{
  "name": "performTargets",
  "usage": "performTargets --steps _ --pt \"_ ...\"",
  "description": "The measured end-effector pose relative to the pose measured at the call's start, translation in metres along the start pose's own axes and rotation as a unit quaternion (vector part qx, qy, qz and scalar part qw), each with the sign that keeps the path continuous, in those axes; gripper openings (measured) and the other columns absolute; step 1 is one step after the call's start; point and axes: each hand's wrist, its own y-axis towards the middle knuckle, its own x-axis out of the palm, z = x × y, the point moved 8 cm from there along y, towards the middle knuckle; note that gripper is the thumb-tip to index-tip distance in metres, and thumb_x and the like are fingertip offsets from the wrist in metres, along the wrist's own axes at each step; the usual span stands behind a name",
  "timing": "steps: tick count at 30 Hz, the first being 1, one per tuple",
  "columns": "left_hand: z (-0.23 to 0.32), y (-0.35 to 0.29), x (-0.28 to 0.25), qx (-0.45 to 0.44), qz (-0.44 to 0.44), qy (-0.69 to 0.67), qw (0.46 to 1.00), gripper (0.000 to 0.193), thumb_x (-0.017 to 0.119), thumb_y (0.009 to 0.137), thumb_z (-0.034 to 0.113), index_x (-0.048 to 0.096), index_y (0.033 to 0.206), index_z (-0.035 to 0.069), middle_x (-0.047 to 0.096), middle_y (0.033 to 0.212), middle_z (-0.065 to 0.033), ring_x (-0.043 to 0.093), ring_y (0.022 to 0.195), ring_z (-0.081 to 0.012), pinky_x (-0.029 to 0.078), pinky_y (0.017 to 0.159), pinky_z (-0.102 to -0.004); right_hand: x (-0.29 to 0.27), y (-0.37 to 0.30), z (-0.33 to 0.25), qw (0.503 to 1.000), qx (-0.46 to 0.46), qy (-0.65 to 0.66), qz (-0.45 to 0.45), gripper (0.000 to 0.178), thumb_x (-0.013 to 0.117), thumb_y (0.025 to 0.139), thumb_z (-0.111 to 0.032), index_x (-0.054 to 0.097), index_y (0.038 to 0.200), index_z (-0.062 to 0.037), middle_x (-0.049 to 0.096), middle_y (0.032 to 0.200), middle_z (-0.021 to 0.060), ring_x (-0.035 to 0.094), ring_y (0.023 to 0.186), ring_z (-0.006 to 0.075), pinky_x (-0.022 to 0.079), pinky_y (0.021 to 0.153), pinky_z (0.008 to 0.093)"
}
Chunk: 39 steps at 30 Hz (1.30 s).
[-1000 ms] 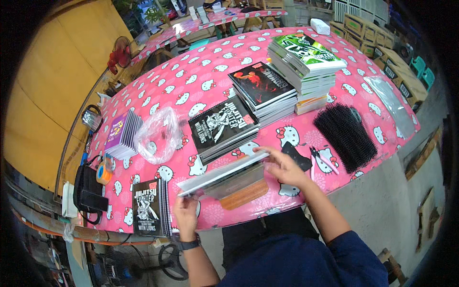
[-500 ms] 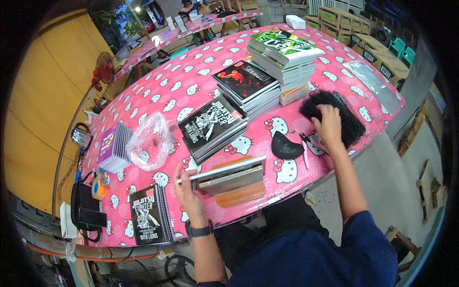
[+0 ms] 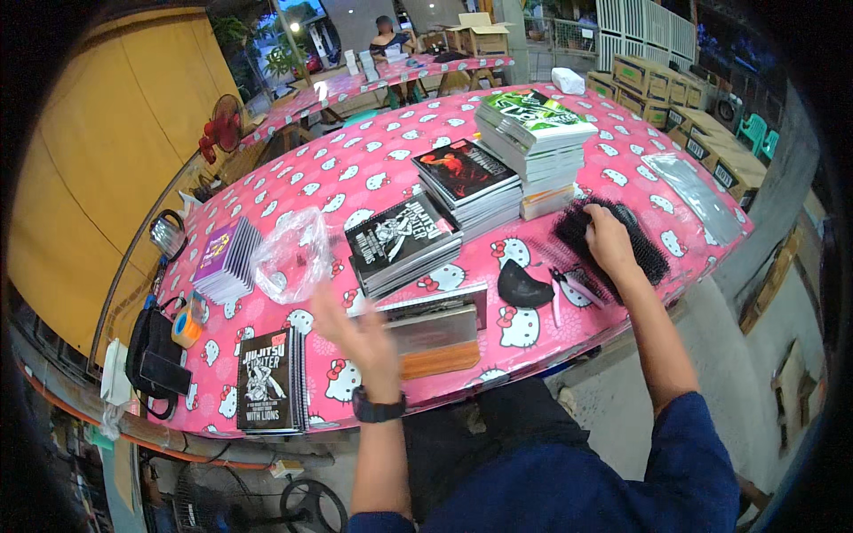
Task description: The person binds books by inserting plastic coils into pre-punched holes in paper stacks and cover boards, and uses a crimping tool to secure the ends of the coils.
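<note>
My left hand (image 3: 360,342) is smeared by motion beside a wooden stand (image 3: 440,360) with an upright grey plate (image 3: 435,330). A thin dark-covered book (image 3: 471,299) leans behind the plate; whether my hand touches it I cannot tell. At the right, my right hand (image 3: 610,240) has its fingers curled on a pile of black spiral binding coils (image 3: 647,253), pinching at the coils. Pink-handled pliers (image 3: 573,289) and a black face mask (image 3: 522,284) lie just left of the pile. Black spiral notebooks (image 3: 267,382) rest left of my left hand.
Stacks of black notebooks (image 3: 400,235), red-and-black notebooks (image 3: 466,173) and green-covered books (image 3: 538,133) stand mid-table. A clear plastic bag (image 3: 289,258), purple books (image 3: 227,258), orange tape (image 3: 187,329) and a black pouch (image 3: 160,360) are leftward. Plastic sheets (image 3: 697,191) lie far right.
My left hand has moved off the left end of the leaning book, which now sits lower behind the plate. My right hand stays at the coils. The view has tilted up slightly.
</note>
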Motion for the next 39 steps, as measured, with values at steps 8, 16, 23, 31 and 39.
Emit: performTargets --steps 8,16,23,31,39 --pt "0.070 -0.043 0.083 0.056 -0.248 0.144 0.956 0.043 0.071 0.069 0.043 0.061 0.096 0.011 0.052 0.091 -0.0052 0.049 0.100 -0.0243 0.010 0.102 -0.0649 -0.028 -0.049 -0.144 0.892 -0.137 0.387 -0.191 0.031 0.050 0.090 -0.007 0.048 0.120 -0.0003 0.058 0.087 0.0188 0.061 0.079 0.0334 0.048 0.074 0.0398" --pt "0.079 -0.048 0.098 0.099 -0.224 0.151 0.958 0.029 0.069 0.071 0.031 0.061 0.091 0.012 0.055 0.096 -0.0044 0.050 0.102 -0.0239 0.002 0.105 -0.0635 0.004 -0.040 -0.154 0.837 -0.044 0.466 -0.283 0.019 0.058 0.087 -0.010 0.062 0.103 -0.0007 0.060 0.086 0.0119 0.060 0.075 0.0192 0.049 0.066 0.0332" --pt "0.074 -0.047 0.094 0.087 -0.248 0.130 0.956 0.034 0.069 0.071 0.029 0.060 0.099 0.013 0.055 0.100 -0.0052 0.049 0.107 -0.0244 -0.002 0.105 -0.0639 0.000 -0.037 -0.172 0.817 -0.204 0.469 -0.267 0.018 0.059 0.085 -0.008 0.063 0.101 -0.0013 0.061 0.084 0.0115 0.061 0.075 0.0186 0.049 0.065 0.0317" --pt "0.087 -0.037 0.089 0.094 -0.308 0.035 0.946 0.038 0.070 0.074 0.033 0.060 0.103 0.010 0.055 0.097 -0.0029 0.052 0.099 -0.0211 0.008 0.103 -0.0653 0.004 -0.036 -0.162 0.812 -0.147 0.437 -0.358 0.038 0.056 0.091 -0.019 0.050 0.124 -0.0020 0.064 0.078 0.0119 0.061 0.058 0.0159 0.049 0.056 0.0286" --pt "0.059 -0.035 0.089 0.147 -0.374 0.088 0.911 0.015 0.059 0.083 0.021 0.065 0.095 0.013 0.059 0.090 -0.0020 0.056 0.094 -0.0190 0.026 0.092 -0.0529 0.066 -0.035 -0.086 0.949 -0.052 0.082 -0.300 0.040 0.059 0.084 -0.038 0.063 0.090 0.0004 0.063 0.086 0.0225 0.062 0.078 0.0370 0.048 0.071 0.0437"
